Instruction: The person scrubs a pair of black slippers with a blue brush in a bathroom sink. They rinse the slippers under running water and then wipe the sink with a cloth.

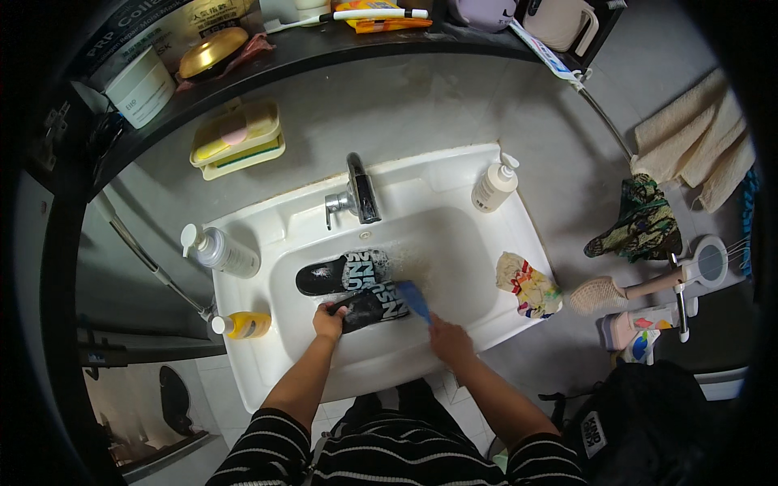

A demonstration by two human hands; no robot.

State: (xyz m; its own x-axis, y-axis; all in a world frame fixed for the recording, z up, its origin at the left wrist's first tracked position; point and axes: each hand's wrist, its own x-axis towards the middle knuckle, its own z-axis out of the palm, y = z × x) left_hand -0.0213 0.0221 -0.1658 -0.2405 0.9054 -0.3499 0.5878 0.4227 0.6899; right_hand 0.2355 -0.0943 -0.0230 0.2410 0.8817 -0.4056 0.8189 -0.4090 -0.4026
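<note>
Holding the near black-and-white slipper [366, 311] in the left hand [328, 322], inside a shiny white sink [476, 251]. Squeezing a blurry blue brush [414, 300] in the right hand [450, 340].

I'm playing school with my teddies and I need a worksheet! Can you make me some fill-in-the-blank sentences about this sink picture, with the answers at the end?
1. The blurred tool in the right hand is coloured ____.
2. The number of black slippers in the sink is ____.
3. The hand gripping the nearer slipper is the ____ one.
4. The cap on the yellow bottle is ____.

Missing words: blue; two; left; white.
</note>
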